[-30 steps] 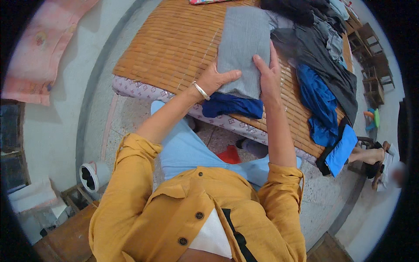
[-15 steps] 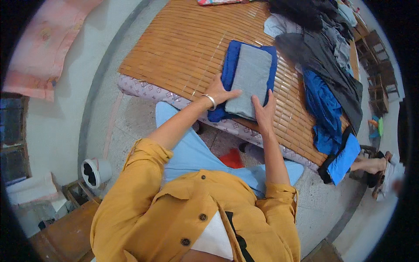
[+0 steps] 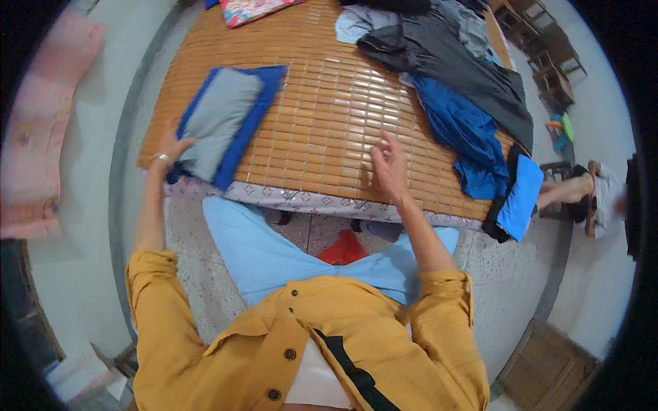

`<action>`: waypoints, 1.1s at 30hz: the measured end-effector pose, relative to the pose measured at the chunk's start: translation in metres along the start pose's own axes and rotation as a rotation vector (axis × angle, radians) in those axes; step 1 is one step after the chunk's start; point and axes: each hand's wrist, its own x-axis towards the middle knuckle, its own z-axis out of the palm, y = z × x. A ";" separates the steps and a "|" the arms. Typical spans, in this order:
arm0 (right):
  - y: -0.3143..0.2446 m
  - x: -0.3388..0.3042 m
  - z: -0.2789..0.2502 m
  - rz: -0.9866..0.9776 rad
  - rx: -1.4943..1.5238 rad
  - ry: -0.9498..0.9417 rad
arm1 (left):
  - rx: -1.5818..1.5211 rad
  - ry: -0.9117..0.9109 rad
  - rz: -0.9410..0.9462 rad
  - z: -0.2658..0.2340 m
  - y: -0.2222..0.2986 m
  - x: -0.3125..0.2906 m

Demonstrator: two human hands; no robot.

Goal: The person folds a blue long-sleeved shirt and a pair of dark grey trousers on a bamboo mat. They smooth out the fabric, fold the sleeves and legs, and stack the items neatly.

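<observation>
A folded grey cloth [image 3: 220, 113] lies on top of a folded dark blue cloth [image 3: 264, 96], near the left front of the bamboo mat [image 3: 322, 116]. My left hand [image 3: 171, 145], with a silver bangle at the wrist, grips the stack's left edge. Its thumb rests on the grey cloth; the fingers are partly hidden along the side. Over the mat's front middle, my right hand [image 3: 391, 166] holds nothing, its fingers apart and slightly bent. To its right lies a crumpled blue garment [image 3: 458, 127], beside a dark grey garment [image 3: 452, 58].
A bright blue and black folded piece [image 3: 519, 198] sits at the bed's front right corner. A floral cloth [image 3: 253, 9] lies at the far edge. Another person's legs [image 3: 569, 190] show at right. Something red [image 3: 343, 248] is beneath the bed's edge.
The folded stack has moved left across the mat and tilted, with my left hand at its edge. My right hand has come off it. The view has shifted too.
</observation>
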 end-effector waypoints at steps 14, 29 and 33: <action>0.008 0.098 -0.123 -0.542 -1.119 0.413 | 0.749 0.542 0.030 -0.004 -0.042 0.015; 0.010 0.219 -0.040 -0.373 -0.611 0.246 | 0.429 -0.170 0.412 0.192 0.174 -0.023; -0.013 0.220 -0.033 -0.306 -0.254 0.369 | 0.436 -0.214 0.371 0.190 0.173 -0.024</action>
